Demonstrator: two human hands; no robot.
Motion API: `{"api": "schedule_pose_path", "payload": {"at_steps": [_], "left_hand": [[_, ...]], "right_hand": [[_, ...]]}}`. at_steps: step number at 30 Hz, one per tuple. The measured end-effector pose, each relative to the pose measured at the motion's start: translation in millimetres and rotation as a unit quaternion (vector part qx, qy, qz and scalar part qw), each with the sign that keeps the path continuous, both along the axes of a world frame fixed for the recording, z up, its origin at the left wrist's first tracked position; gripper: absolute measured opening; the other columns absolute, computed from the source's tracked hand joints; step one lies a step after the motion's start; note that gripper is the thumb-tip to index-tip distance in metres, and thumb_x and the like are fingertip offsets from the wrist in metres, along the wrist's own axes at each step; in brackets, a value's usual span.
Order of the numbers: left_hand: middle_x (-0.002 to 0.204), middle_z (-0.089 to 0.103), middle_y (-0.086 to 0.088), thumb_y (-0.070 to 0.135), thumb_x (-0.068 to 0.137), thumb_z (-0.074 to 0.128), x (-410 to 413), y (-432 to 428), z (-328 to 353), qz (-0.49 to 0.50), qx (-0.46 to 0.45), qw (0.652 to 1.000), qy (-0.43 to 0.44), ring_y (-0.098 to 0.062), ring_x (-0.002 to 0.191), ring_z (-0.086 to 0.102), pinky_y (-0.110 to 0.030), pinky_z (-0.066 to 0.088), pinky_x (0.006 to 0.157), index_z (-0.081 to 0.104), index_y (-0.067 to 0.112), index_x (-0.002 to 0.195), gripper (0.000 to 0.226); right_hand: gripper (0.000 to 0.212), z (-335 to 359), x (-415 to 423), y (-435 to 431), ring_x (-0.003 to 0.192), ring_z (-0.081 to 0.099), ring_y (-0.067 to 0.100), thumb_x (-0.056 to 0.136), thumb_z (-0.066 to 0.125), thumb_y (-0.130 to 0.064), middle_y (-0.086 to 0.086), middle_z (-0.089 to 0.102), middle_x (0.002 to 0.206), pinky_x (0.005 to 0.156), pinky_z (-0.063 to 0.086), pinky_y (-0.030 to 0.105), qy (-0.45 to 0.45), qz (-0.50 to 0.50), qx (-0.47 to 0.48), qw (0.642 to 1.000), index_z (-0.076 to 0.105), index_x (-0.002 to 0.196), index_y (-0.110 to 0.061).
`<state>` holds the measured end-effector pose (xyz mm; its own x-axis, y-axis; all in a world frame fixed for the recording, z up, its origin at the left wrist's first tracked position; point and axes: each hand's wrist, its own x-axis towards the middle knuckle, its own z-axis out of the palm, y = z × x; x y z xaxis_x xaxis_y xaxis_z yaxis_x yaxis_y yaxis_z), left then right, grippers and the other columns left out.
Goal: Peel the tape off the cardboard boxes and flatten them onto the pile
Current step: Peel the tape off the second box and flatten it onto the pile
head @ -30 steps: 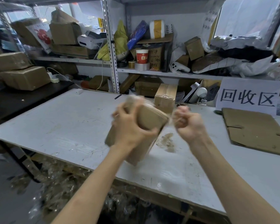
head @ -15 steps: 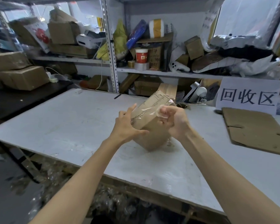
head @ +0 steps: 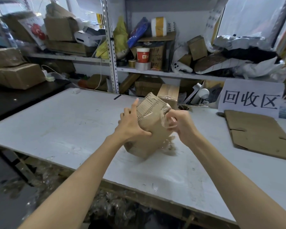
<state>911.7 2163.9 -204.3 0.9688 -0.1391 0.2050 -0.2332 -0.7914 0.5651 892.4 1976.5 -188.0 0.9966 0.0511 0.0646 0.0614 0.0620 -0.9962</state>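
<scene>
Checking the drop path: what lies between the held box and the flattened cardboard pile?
In the head view: the right hand pinching clear tape, a crumpled tape wad beside the cardboard box, then bare tabletop.

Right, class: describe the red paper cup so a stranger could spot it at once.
Look past the white table to the shelf behind it. Right of the perforated metal upright, just above a silver tape roll, stands the red paper cup. Nothing else nearby is red with a white rim.

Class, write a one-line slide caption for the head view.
Left hand holds a tilted cardboard box on the white table while right hand peels clear tape.
</scene>
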Motion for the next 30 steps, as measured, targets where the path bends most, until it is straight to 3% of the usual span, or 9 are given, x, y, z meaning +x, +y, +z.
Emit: {"api": "schedule_pose_path", "payload": {"at_steps": [3,6,9,12,16,19,21,23,30], "left_hand": [[0.135,0.029,-0.008,0.055,0.054,0.09,-7,4,-6,0.053,-0.019,0.997,-0.052,-0.027,0.124,0.03,-0.053,0.042,0.103,0.004,0.027,0.155,0.135],[0.131,0.026,-0.008,0.061,0.049,0.088,-17,4,-11,0.08,-0.024,0.991,-0.106,-0.028,0.12,0.029,-0.051,0.043,0.096,0.007,0.027,0.151,0.135],[0.128,0.021,-0.004,0.061,0.046,0.089,-28,-2,-17,0.074,-0.032,0.99,-0.116,-0.023,0.118,0.025,-0.046,0.043,0.1,0.015,0.02,0.139,0.125],[0.119,0.02,0.005,0.062,0.054,0.087,-33,0,-13,0.028,-0.125,0.985,-0.118,-0.01,0.113,0.027,-0.02,0.036,0.094,0.02,0.022,0.116,0.099],[0.127,0.03,0.003,0.057,0.074,0.069,-35,7,13,0.007,-0.27,0.955,-0.123,-0.006,0.117,0.039,-0.02,0.043,0.095,0.026,0.028,0.116,0.067],[0.125,0.041,0.008,0.049,0.078,0.078,-36,13,22,-0.019,-0.186,0.965,-0.185,-0.009,0.119,0.039,-0.02,0.038,0.098,0.049,0.038,0.122,0.054],[0.112,0.054,0.008,0.05,0.078,0.077,-38,14,21,-0.021,-0.146,0.975,-0.165,-0.013,0.111,0.047,-0.029,0.046,0.092,0.066,0.032,0.106,0.035],[0.105,0.059,0.007,0.053,0.076,0.075,-38,14,18,-0.018,-0.156,0.977,-0.144,-0.016,0.106,0.054,-0.026,0.049,0.082,0.071,0.027,0.099,0.035],[0.1,0.06,0.01,0.062,0.069,0.067,-41,10,20,-0.015,-0.17,0.975,-0.145,-0.014,0.101,0.057,-0.025,0.051,0.076,0.074,0.025,0.096,0.046]], "right_hand": [[0.021,-3,-3,-3,0.07,0.061,0.019,0.067,0.068,0.004,0.007,0.06,0.082,0.052,0.052,0.027,-0.09,-0.138,-0.047,0.985,0.062,0.082,-0.009],[0.033,-4,-8,-1,0.089,0.065,0.015,0.074,0.069,0.002,0.006,0.064,0.103,0.061,0.056,0.023,-0.137,-0.159,-0.097,0.973,0.062,0.1,-0.018],[0.021,-5,-13,11,0.094,0.065,0.011,0.085,0.059,-0.015,-0.005,0.068,0.098,0.07,0.053,0.022,-0.147,-0.14,-0.085,0.975,0.064,0.104,-0.02],[0.024,-7,-18,19,0.091,0.061,-0.005,0.089,0.062,-0.032,-0.014,0.065,0.097,0.07,0.048,0.009,-0.171,-0.176,-0.108,0.963,0.062,0.11,-0.02],[0.019,-6,-23,21,0.085,0.065,-0.002,0.088,0.068,-0.016,-0.015,0.067,0.09,0.072,0.05,0.01,-0.239,-0.163,-0.181,0.94,0.067,0.107,-0.015],[0.017,-5,-27,25,0.072,0.063,0.0,0.089,0.065,-0.011,-0.009,0.069,0.085,0.069,0.049,0.009,-0.325,-0.137,-0.28,0.893,0.071,0.105,-0.008],[0.017,-3,-29,25,0.069,0.058,0.004,0.091,0.063,-0.01,0.003,0.072,0.087,0.065,0.049,0.011,-0.353,-0.124,-0.326,0.869,0.07,0.105,-0.003],[0.019,-1,-31,22,0.066,0.055,0.002,0.092,0.06,-0.008,0.009,0.072,0.089,0.061,0.047,0.01,-0.363,-0.11,-0.35,0.857,0.069,0.107,0.0],[0.013,0,-35,18,0.065,0.057,-0.005,0.089,0.062,-0.003,0.001,0.069,0.081,0.055,0.042,0.004,-0.322,-0.128,-0.296,0.89,0.072,0.098,-0.002]]}}
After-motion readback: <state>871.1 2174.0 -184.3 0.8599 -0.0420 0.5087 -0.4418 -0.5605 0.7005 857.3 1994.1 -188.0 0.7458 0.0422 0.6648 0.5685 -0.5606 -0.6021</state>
